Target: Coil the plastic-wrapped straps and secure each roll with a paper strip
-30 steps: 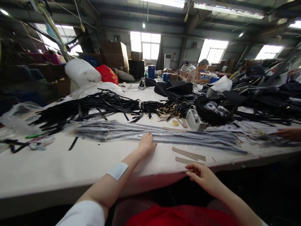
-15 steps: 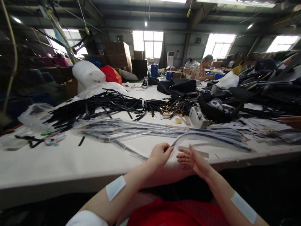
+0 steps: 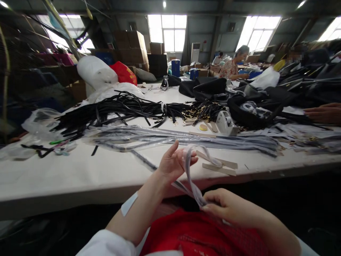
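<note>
My left hand (image 3: pixel 173 163) is raised over the table's near edge, thumb and fingers pinching the upper part of a plastic-wrapped strap (image 3: pixel 189 174). The strap bends down from there to my right hand (image 3: pixel 226 208), which pinches its lower part above my red lap. The strap's far end trails left across the white table (image 3: pixel 80 177) towards a long pile of similar wrapped straps (image 3: pixel 186 140).
A heap of black straps (image 3: pixel 117 112) with gold clasps lies beyond. A tape dispenser (image 3: pixel 225 122), a yellow roll (image 3: pixel 204 127) and flat beige strips (image 3: pixel 220 167) sit nearby. Another person's hand (image 3: pixel 322 113) rests at the right. Black bags (image 3: pixel 250 110) crowd the far right.
My left hand pulled one wrapped strap out of the pile to the table's edge and lifted it. My right hand came up, then drew the strap's lower part down over my lap.
</note>
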A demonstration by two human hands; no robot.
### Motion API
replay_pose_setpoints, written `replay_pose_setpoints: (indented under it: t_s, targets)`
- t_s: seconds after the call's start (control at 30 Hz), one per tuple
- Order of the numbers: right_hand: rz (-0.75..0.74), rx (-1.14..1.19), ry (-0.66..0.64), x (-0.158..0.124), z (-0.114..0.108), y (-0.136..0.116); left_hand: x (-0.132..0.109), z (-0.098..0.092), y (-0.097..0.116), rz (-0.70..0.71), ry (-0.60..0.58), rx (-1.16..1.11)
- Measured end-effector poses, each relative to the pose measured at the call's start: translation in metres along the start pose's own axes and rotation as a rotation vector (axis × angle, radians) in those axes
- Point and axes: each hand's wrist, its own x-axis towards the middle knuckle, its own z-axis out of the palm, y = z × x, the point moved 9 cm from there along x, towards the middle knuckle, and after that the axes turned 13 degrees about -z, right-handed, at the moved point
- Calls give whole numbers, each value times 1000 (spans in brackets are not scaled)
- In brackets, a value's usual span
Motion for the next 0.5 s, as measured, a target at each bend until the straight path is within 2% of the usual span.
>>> replay_pose_setpoints:
  t_s: [0.07, 0.2, 0.27, 0.33, 0.4, 0.43, 0.5]
  targets:
    - [66, 6, 33, -11, -9, 31, -9, -2, 20, 51, 22, -6]
    - [245, 201, -34, -42, -32, 103, -25, -11, 47, 247, 97, 55]
    - [415, 114, 25, -64, -58, 143, -30, -16, 52, 341, 133, 112]
    - [572, -235, 196, -84, -104, 168, -31, -21, 46, 359, 170, 209]
    - [615, -558, 368, -92, -142, 167, -26, -26, 25, 285, 208, 346]
    - [595, -645, 425, -90, -151, 160, -21, -29, 10, 224, 221, 414]
    - [515, -684, 467, -75, -151, 141, -12, -32, -22, 98, 227, 520]
